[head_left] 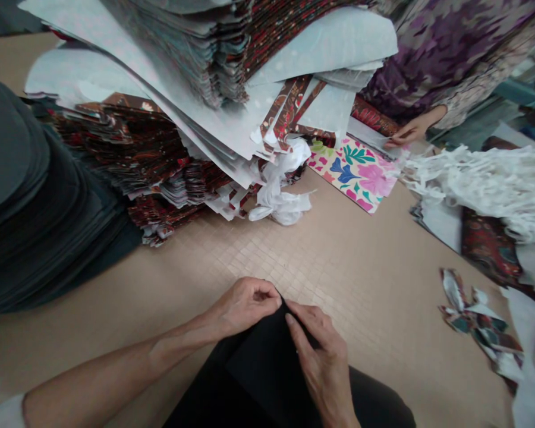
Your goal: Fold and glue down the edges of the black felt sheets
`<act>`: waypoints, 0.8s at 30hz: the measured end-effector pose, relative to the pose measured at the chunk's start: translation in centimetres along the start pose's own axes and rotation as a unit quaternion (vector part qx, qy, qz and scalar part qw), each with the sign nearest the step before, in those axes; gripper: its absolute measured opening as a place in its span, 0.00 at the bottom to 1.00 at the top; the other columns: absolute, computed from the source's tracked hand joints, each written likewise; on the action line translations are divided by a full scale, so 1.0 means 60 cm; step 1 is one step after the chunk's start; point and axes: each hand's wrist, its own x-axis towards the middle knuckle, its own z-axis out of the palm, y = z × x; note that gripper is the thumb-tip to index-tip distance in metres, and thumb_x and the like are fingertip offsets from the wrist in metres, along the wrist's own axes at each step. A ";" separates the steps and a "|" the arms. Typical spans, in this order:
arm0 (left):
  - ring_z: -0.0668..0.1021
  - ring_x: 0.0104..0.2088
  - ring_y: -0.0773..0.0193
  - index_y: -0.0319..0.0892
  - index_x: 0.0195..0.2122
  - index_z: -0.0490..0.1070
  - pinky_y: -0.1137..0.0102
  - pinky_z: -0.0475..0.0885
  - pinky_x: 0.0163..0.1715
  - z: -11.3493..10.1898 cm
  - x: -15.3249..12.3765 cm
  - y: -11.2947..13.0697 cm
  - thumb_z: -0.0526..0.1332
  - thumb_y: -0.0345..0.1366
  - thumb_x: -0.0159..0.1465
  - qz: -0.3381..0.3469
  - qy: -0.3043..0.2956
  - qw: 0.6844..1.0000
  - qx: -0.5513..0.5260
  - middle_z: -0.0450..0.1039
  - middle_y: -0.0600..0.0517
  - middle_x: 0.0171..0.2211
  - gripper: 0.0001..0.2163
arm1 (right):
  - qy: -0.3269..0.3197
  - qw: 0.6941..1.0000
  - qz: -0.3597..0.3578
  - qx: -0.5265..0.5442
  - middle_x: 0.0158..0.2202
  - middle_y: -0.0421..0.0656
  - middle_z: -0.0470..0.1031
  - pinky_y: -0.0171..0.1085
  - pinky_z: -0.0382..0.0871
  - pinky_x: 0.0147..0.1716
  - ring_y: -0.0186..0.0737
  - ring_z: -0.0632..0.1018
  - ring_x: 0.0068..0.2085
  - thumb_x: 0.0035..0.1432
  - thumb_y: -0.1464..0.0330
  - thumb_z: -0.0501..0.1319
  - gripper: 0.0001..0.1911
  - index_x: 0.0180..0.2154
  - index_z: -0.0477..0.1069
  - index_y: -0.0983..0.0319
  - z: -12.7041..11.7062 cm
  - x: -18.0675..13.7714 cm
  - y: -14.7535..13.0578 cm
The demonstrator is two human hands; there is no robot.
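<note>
A piece of black fabric lies in front of me at the table's near side, its lower part running out of view. My left hand pinches the fabric's upper tip between thumb and fingers. Just to its right, my right hand grips the edge near the same tip, thumb on the near side and fingers beyond. The two hands are close together, with a short stretch of black edge between them. What lies under the fingertips is hidden.
Tall stacks of patterned and white cut fabric fill the back. Dark rounded panels are piled at left. A floral-printed board lies near another person's hand. White strips and a scrap bundle sit at right on the tan table.
</note>
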 end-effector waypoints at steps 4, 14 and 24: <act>0.62 0.20 0.72 0.36 0.25 0.69 0.77 0.55 0.19 -0.003 0.004 -0.001 0.55 0.37 0.56 -0.010 -0.001 1.000 0.007 0.60 0.58 0.18 0.09 | 0.010 0.999 -0.035 -0.022 0.36 0.40 0.73 0.38 0.67 0.37 0.35 0.72 0.38 0.58 0.72 0.56 0.13 0.45 0.69 0.55 0.003 0.000 -0.002; 0.69 0.22 0.69 0.35 0.25 0.70 0.74 0.65 0.24 -0.011 0.011 0.011 0.56 0.44 0.55 -0.038 -0.025 0.998 -0.030 0.65 0.54 0.21 0.15 | 0.038 0.952 -0.226 -0.201 0.31 0.43 0.71 0.40 0.60 0.34 0.33 0.69 0.30 0.59 0.78 0.52 0.17 0.49 0.65 0.62 0.006 0.003 0.006; 0.66 0.25 0.70 0.39 0.26 0.69 0.74 0.60 0.27 -0.008 0.012 -0.009 0.53 0.32 0.62 0.140 0.049 0.954 0.262 0.65 0.56 0.22 0.10 | 0.016 0.969 -0.131 -0.207 0.31 0.41 0.74 0.37 0.64 0.33 0.35 0.74 0.30 0.58 0.65 0.57 0.14 0.46 0.65 0.62 -0.059 -0.062 0.047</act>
